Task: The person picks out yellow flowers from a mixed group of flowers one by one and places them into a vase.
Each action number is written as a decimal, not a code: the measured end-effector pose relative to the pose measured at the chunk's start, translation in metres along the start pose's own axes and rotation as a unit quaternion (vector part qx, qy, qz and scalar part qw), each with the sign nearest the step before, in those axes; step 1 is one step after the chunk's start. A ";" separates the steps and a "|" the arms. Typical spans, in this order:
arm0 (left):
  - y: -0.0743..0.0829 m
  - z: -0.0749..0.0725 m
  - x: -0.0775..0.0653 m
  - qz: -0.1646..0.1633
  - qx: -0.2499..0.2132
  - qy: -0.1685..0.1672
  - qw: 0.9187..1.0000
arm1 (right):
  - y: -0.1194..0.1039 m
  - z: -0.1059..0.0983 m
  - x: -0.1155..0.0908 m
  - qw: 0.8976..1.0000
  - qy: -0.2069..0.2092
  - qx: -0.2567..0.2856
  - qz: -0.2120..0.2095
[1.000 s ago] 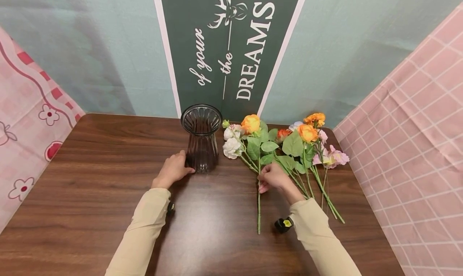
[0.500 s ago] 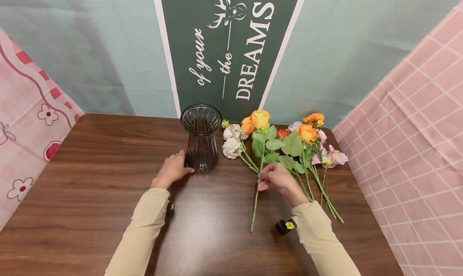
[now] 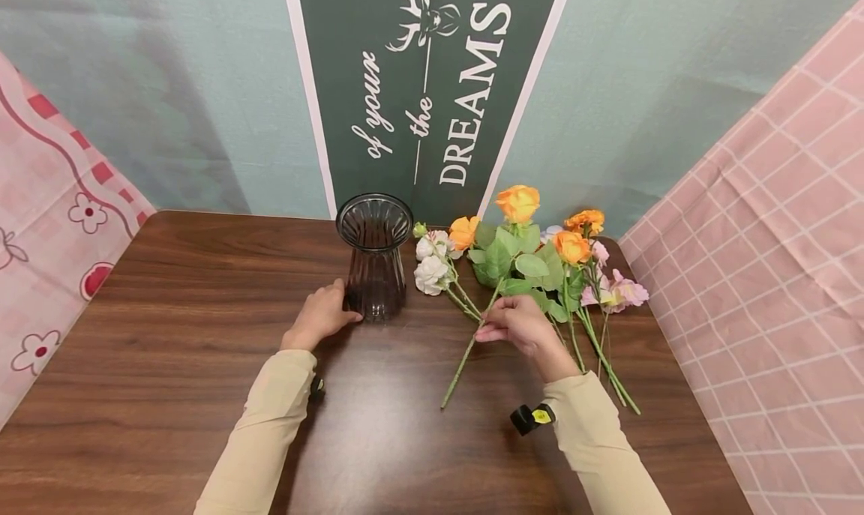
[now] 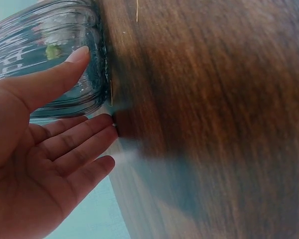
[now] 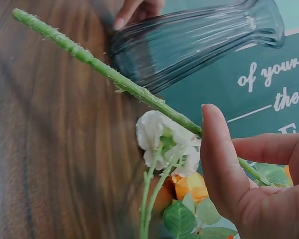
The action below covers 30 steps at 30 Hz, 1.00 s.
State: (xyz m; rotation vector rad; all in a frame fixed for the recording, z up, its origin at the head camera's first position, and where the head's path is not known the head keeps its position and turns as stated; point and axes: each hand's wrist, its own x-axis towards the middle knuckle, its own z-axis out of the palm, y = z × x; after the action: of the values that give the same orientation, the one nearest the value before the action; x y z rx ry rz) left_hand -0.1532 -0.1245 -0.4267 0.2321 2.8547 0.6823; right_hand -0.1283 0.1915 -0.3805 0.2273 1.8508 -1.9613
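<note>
A dark glass vase (image 3: 376, 279) with a flared rim stands upright near the back of the table. My left hand (image 3: 322, 316) is at its lower left side; the left wrist view has the thumb (image 4: 55, 82) along the glass and the other fingers nearly straight beside the base. My right hand (image 3: 516, 326) pinches the green stem of an orange rose (image 3: 518, 203) between thumb and fingers. The rose slants, its bloom up to the right and its bare stem end (image 5: 45, 30) down toward the table middle.
White flowers (image 3: 433, 275) and another orange bloom (image 3: 463, 232) lie right of the vase. Further right are an orange flower (image 3: 572, 247) and pink flowers (image 3: 628, 294) with their stems. A green patterned cloth (image 3: 432, 110) hangs behind the wooden table (image 3: 169, 335).
The pinched orange rose has risen and tilted, its bloom moving up and right while its stem end swung left. The left hand and vase have stayed put.
</note>
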 end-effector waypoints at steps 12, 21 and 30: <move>0.001 -0.003 -0.002 0.000 0.004 0.004 1.000 | -0.027 -0.004 -0.001 0.997 -0.023 0.073 -0.021; 0.001 -0.003 0.000 -0.006 0.001 -0.005 1.000 | -0.053 -0.010 -0.002 0.995 -0.026 0.094 -0.035; 0.000 -0.002 0.000 -0.005 0.006 -0.005 1.000 | -0.071 -0.006 -0.002 0.989 -0.028 0.131 -0.054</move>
State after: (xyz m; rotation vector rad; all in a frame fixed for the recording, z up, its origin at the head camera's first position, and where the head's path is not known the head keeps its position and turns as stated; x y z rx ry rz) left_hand -0.1540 -0.1254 -0.4247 0.2219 2.8488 0.6602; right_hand -0.1569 0.1990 -0.3152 0.1510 1.5982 -2.2619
